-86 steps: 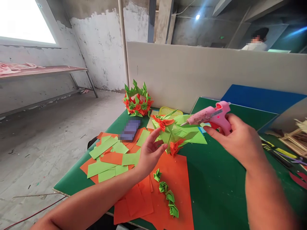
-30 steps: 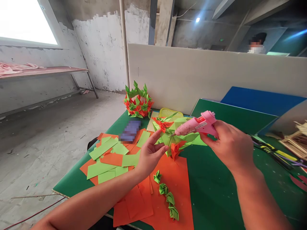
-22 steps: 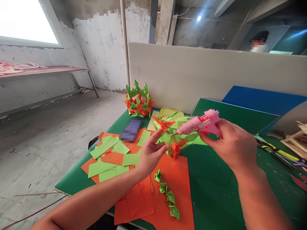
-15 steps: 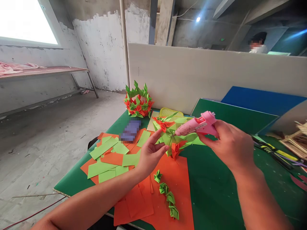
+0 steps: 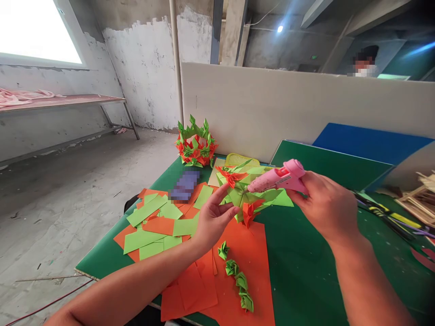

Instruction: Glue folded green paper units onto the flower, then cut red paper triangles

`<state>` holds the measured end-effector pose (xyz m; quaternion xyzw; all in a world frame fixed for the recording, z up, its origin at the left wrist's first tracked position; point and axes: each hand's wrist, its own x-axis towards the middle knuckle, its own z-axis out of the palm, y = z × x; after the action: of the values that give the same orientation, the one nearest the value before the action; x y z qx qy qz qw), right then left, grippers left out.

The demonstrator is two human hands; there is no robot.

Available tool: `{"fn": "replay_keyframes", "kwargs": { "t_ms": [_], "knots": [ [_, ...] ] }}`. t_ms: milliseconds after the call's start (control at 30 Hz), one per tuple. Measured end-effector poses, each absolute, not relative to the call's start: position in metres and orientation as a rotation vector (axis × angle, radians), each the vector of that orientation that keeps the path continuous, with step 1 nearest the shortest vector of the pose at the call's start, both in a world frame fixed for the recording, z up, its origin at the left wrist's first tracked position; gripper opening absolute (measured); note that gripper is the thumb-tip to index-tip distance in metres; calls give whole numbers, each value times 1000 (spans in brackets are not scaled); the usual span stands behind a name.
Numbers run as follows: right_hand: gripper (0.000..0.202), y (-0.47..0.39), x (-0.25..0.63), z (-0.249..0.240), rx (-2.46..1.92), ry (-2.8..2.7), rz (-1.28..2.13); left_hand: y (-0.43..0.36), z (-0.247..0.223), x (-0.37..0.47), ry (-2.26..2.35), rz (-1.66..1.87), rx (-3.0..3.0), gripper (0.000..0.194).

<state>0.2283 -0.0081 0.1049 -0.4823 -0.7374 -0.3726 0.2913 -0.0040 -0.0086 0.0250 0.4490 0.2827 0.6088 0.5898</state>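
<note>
My right hand (image 5: pixel 328 203) is wrapped round the handle of a pink glue gun (image 5: pixel 277 178). The gun's nozzle points left, at the centre of a green and orange folded-paper piece (image 5: pixel 243 198) with orange paper flowers (image 5: pixel 249 212) on it. My left hand (image 5: pixel 214 217) grips the near left side of that paper piece between thumb and fingers. Below it, several small green paper rosettes (image 5: pixel 232 267) lie in a row on an orange sheet (image 5: pixel 258 258).
Loose green and orange paper strips (image 5: pixel 146 210) cover the table's left side, by a blurred blue-purple object (image 5: pixel 185 185). A finished-looking paper crown (image 5: pixel 195 145) stands behind. Cutters (image 5: pixel 390 213) and wooden sticks (image 5: pixel 421 192) lie right. A pale partition (image 5: pixel 254 104) closes the back.
The glue gun and my right hand have shifted very slightly, with the gun's back end a touch lower and further left. My left hand and the paper piece keep their place.
</note>
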Motion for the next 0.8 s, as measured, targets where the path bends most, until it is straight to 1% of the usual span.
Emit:
{"fn": "replay_keyframes", "kwargs": {
  "t_ms": [233,333,433,500,633,700,767,800],
  "knots": [
    [15,-8,234,105,-1349,-1903,-1024,-9,26,-4,677,1429,1043,60],
    [29,-9,235,108,-1397,-1831,-963,-9,27,-4,672,1423,1043,60],
    [46,-6,238,109,-1477,-1736,-716,-10,27,-4,690,1419,1039,58],
    [50,1,245,106,-1504,-1654,-474,-10,27,-4,699,1423,1044,58],
    [41,25,271,86,-1494,-1465,8,-10,27,-4,694,1462,1069,58],
    [36,35,287,74,-1550,-1478,305,-10,26,-5,714,1494,1078,57],
    [32,41,300,62,-1568,-1549,419,-9,25,-5,733,1519,1090,56],
    [30,42,305,56,-1558,-1597,408,-9,25,-5,732,1528,1097,56]
  ]
}}
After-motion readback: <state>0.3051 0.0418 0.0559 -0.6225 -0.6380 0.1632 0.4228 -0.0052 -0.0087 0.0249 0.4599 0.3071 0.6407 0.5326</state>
